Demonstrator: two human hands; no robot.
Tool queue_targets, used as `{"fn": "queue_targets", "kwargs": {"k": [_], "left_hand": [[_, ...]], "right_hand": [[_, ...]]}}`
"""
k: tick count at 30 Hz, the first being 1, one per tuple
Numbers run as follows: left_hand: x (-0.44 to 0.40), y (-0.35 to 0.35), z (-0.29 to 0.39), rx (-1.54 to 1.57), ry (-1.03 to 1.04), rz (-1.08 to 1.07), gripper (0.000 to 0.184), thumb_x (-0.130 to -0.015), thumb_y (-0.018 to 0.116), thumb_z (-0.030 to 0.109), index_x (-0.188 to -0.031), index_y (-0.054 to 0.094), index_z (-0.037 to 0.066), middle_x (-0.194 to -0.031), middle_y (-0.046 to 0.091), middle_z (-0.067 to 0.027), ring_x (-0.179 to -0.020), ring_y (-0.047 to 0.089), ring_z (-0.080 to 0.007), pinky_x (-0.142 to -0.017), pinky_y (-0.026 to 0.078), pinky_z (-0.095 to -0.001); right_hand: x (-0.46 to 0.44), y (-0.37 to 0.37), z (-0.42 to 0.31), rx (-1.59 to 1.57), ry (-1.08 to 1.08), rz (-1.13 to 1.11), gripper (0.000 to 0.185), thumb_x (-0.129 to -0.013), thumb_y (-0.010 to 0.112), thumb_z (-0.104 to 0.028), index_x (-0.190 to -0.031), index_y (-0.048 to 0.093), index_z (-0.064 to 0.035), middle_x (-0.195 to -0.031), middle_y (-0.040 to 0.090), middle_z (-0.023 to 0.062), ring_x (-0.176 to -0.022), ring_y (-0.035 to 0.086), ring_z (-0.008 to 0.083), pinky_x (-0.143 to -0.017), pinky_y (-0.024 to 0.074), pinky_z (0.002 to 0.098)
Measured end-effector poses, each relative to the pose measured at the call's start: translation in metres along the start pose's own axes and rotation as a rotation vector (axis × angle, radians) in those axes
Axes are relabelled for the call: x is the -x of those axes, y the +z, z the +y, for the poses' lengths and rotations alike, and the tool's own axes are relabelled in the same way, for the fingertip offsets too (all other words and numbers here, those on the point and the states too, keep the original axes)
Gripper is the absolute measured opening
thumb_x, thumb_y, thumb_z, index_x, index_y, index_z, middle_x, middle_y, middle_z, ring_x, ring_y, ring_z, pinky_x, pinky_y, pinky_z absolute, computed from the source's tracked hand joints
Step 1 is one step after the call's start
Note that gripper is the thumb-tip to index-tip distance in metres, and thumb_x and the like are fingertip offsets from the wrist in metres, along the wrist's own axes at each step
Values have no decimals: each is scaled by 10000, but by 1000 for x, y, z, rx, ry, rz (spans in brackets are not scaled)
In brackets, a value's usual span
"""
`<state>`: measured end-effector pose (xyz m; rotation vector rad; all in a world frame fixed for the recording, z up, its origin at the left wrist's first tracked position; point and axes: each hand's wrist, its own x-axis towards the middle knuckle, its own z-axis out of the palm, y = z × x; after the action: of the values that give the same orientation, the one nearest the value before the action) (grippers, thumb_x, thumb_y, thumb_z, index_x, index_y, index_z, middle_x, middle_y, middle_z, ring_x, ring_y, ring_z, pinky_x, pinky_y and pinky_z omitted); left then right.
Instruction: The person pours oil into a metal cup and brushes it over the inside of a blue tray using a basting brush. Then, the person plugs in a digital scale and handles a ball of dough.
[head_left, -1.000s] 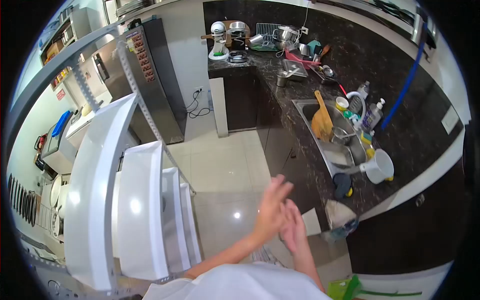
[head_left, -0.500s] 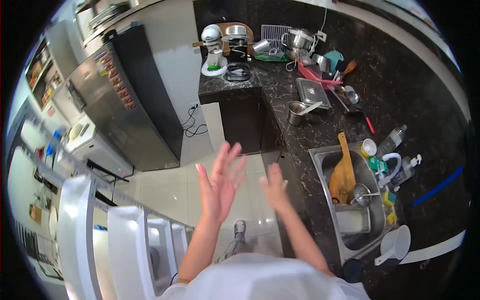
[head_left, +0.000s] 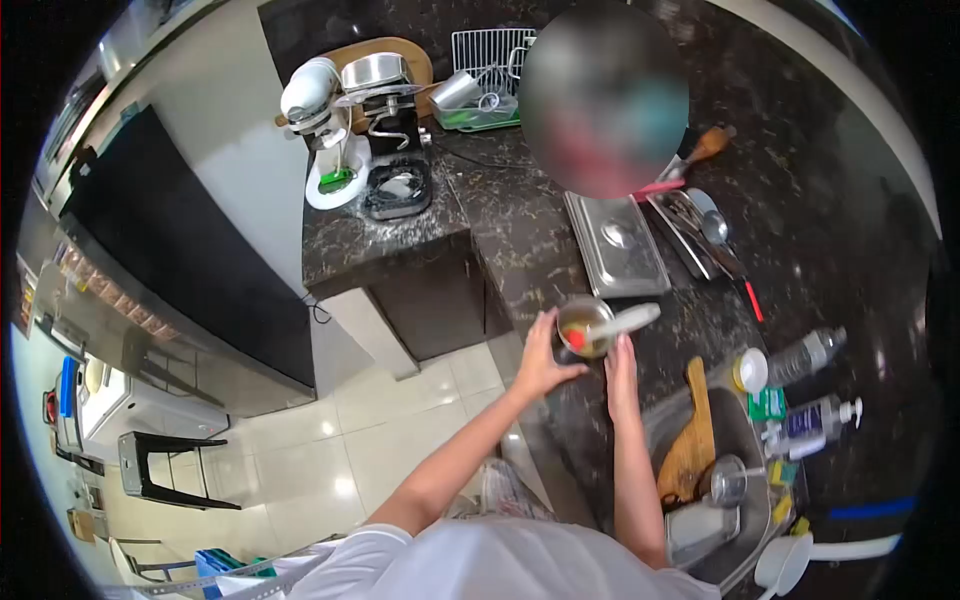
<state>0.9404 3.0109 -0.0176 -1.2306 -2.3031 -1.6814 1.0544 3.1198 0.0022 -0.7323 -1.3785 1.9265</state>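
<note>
A small steel cup stands on the dark countertop close to its edge. Inside are something red and a yellowish liquid, and a pale-handled utensil leans out over its right rim. My left hand is at the cup's left side, thumb and fingers spread apart. On the right, my right hand stands with fingers stretched out, beside the cup and just under the utensil. Whether either palm presses on the cup, I cannot tell.
Behind the cup lies a lidded steel pan, with a tray of utensils beside it. The sink holds a wooden board. Stand mixers stand at the back left. A blurred patch hides part of the back counter.
Both hands have gone from the air above the floor to either side of the steel cup. The view has moved closer to the counter, and the cup appears larger.
</note>
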Motion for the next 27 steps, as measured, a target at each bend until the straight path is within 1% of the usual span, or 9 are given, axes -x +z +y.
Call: {"fn": "queue_targets", "kwargs": {"k": [5,9,12,13,16,17,20,25,27], "left_hand": [[-29,3,2,388,-220,-68,958,-549,848,274,-1323,358,-6,-1309,453,-190,-1235,432,-326,-1035,348,-404],[-26,-41,4,357,-237,-65,906,-549,852,254,-1290,396,2,-1270,497,-181,-1174,489,-333,-994,387,-405],[-27,-79,-4,242,-148,-13,884,-547,858,243,-1276,415,11,-1232,522,-177,-1104,528,-345,-951,418,-407],[-28,-94,-4,227,-162,14,884,-547,858,243,-1276,415,11,-1232,522,-177,-1104,528,-345,-951,418,-407],[-26,-142,2,115,-117,187,888,-537,865,243,-1272,422,16,-1215,536,-171,-1058,554,-338,-925,436,-405],[-22,-157,0,92,-131,224,888,-537,865,243,-1272,422,16,-1215,536,-171,-1058,554,-338,-925,436,-405],[-4,-204,-5,-7,-201,359,883,-535,866,250,-1267,430,20,-1220,531,-159,-1067,553,-328,-916,441,-408],[43,-313,-21,-100,-295,648,892,-530,867,245,-1271,425,20,-1219,527,-146,-1062,556,-320,-910,447,-398],[73,-363,-24,-214,-313,769,905,-526,868,240,-1278,415,19,-1215,524,-138,-1056,560,-309,-897,458,-386]], "right_hand": [[-27,18,-15,71,63,-121,651,-969,371,-426,-1461,165,-53,-1407,367,123,-1300,347,210,-1086,211,346],[-22,52,-60,19,120,-250,476,-953,474,-290,-1345,422,-24,-1358,413,97,-1191,424,156,-986,322,270],[-37,93,-88,634,-419,-338,202,-900,560,-160,-1041,628,-32,-1145,562,111,-965,557,143,-791,423,248],[-40,111,-101,627,-416,-372,202,-900,560,-160,-1041,628,-32,-1145,562,111,-965,557,143,-791,423,248],[-38,177,-132,751,-250,-756,110,-828,612,-91,-746,619,-17,-771,600,85,-630,554,148,-585,439,296],[-38,199,-132,741,-255,-801,110,-828,612,-91,-746,619,-17,-771,600,85,-630,554,148,-585,439,296],[-31,272,-126,755,-804,-1063,76,-788,627,-87,-752,629,-19,-596,533,68,-462,479,213,-477,398,304],[35,400,-98,579,-1002,-1528,80,-769,636,-88,-763,629,-9,-612,542,82,-482,490,253,-468,387,303],[71,447,-79,424,-859,-1702,82,-772,638,-91,-770,631,-10,-612,554,81,-478,494,237,-468,381,303]]}}
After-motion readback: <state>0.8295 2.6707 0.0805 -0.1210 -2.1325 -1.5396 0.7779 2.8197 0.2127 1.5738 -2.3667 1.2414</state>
